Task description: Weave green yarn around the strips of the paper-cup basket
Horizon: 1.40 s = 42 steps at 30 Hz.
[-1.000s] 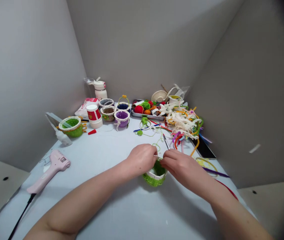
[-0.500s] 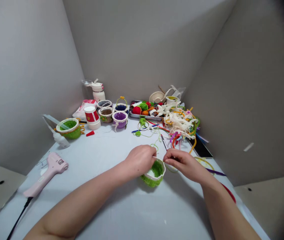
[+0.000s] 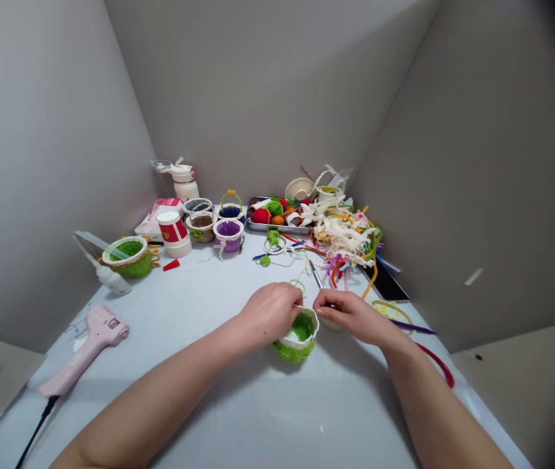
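Drawn back from over the rim since a second ago, the right hand (image 3: pixel 350 316) now sits just right of the green-wrapped cup (image 3: pixel 297 342), thumb and forefinger pressed together on a pale strand (image 3: pixel 301 305) at the rim; the left hand (image 3: pixel 270 312) cups the left side, fingers curled close together; the cup stands tilted near the middle of the table (image 3: pixel 199 391), its green inside showing; a pink glue gun (image 3: pixel 86 345) lies by the left edge; small baskets (image 3: pixel 228 231) and a metal tray (image 3: pixel 262 226) line the far edge; pipe cleaners (image 3: pixel 350 244) are heaped at the far right corner.
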{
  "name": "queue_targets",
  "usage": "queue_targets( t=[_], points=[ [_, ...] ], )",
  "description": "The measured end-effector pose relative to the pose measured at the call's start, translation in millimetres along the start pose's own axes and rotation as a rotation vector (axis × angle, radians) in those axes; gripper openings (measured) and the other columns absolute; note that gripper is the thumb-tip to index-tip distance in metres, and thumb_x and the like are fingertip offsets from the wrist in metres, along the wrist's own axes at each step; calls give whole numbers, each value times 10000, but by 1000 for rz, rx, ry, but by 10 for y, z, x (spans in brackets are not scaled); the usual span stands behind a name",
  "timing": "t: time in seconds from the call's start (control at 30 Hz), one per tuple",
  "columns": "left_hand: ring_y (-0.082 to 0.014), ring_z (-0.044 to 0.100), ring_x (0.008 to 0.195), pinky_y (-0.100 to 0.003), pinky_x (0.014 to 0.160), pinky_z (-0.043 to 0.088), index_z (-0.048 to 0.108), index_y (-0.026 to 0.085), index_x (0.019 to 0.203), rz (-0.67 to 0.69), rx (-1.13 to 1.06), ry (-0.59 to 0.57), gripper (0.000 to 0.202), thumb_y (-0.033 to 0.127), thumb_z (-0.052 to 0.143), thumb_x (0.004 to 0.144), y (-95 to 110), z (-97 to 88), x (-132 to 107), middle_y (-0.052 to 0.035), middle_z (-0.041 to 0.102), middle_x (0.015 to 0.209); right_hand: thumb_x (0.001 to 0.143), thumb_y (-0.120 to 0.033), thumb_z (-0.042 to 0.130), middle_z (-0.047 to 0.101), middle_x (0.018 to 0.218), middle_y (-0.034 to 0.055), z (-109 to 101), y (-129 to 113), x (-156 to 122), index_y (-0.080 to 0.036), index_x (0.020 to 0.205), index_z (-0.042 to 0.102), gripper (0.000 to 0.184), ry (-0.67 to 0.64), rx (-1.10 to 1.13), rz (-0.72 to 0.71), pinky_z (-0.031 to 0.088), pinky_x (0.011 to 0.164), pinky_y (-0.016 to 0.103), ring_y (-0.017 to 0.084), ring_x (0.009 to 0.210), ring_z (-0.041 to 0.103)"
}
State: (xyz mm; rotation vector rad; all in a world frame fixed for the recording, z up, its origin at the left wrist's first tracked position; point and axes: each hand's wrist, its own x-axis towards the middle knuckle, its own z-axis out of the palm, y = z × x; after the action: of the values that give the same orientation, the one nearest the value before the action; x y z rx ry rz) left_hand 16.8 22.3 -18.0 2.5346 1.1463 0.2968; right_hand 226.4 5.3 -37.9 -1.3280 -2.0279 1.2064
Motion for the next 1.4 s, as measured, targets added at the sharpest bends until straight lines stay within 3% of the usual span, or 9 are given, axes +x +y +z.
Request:
queue_targets(
  t=[0.23,0.63,0.8,1.1,1.2,1.3,1.4],
  points=[
    [-186,589,823,-271,716,416,646,187,856,-2,-15,-2,190,223,460,832,11,3,-5,-44,665,862,849,-339,539,508,669,-23,3,34,-6,-152,801,589,199,-17,37,17,342,543,213,99,590,427],
    [-195,591,893,-288,778,438,631,198,942,9,-42,33,204,203,481,805,2,8,-14,-44,666,932,847,-303,531,545,704,-13,63,-1,-6,-156,780,609,179,-6,-98,24,366,596,222,118,655,463],
    [-195,597,856,-292,764,448,642,182,864,-15,-1,-10,186,168,476,781,34,1,-16,-52,663,885,856,-319,532,528,678,-19,71,-21,-14,-152,779,602,197,-11,-62,11,351,574,216,108,629,444],
    [-173,598,849,-271,764,449,655,192,898,-5,-84,-35,188,235,497,805,-2,-131,-42,-41,660,923,872,-361,537,552,710,-6,51,35,-24,-155,803,624,234,12,-76,-25,372,571,220,116,643,467],
    [-176,594,851,-278,768,448,652,198,893,-21,-92,-35,182,262,504,809,-34,-174,-53,-38,659,915,900,-374,499,593,766,15,25,6,-42,-162,838,631,257,-12,-118,-54,421,648,248,140,710,523],
    [-180,598,859,-278,758,450,637,208,955,-56,-87,-56,218,324,523,811,-44,-245,-92,-40,665,948,926,-374,459,644,948,58,11,-59,-62,-177,935,641,269,68,-134,-133,441,822,305,180,898,574],
    [-188,613,821,-278,709,449,652,193,909,-118,-41,-120,245,380,529,810,-18,-348,-145,-54,683,913,915,-388,478,655,980,70,42,-154,-65,-184,948,644,264,171,-140,-133,454,780,298,187,905,588]
  ],
)
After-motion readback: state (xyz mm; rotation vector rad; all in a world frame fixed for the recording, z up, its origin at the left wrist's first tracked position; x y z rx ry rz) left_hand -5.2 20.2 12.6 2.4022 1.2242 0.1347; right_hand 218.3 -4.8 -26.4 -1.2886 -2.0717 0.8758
